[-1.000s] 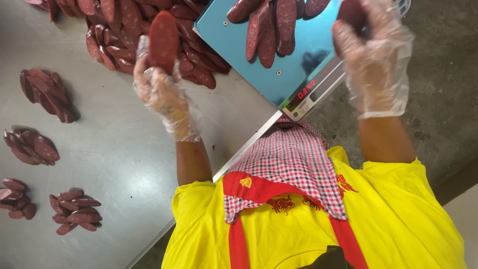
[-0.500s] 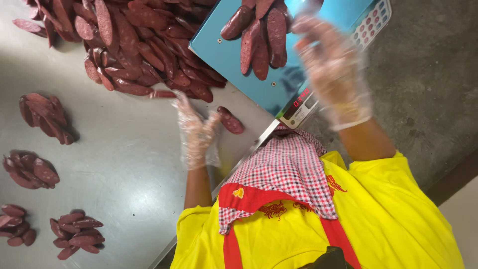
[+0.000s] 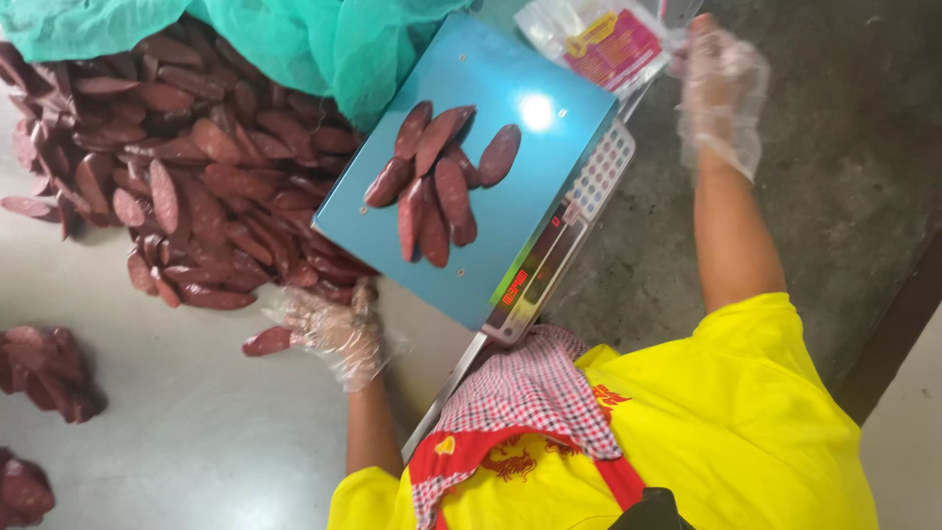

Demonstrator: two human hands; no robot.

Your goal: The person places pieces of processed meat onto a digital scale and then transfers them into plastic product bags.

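Note:
My left hand [image 3: 334, 334], in a clear plastic glove, rests on the steel table [image 3: 196, 432] and grips one dark red sausage [image 3: 267, 341] at the edge of a big sausage pile [image 3: 196, 186]. My right hand [image 3: 721, 83], also gloved, is raised beyond the scale and pinches a clear plastic bag [image 3: 608, 39] with a red and yellow label. Between the hands stands a scale with a blue platform [image 3: 510, 167], and several sausages [image 3: 432, 182] lie on it. Its display [image 3: 535, 270] faces me.
A green net [image 3: 294, 39] covers the top of the pile. Small heaps of sausages [image 3: 44, 368] lie at the table's left edge. A grey concrete floor [image 3: 834, 196] is on the right. My yellow shirt and checked cloth [image 3: 530, 393] fill the bottom.
My left hand moved down to the pile's edge and closed on a sausage. My right hand left the scale and now holds a bag farther away.

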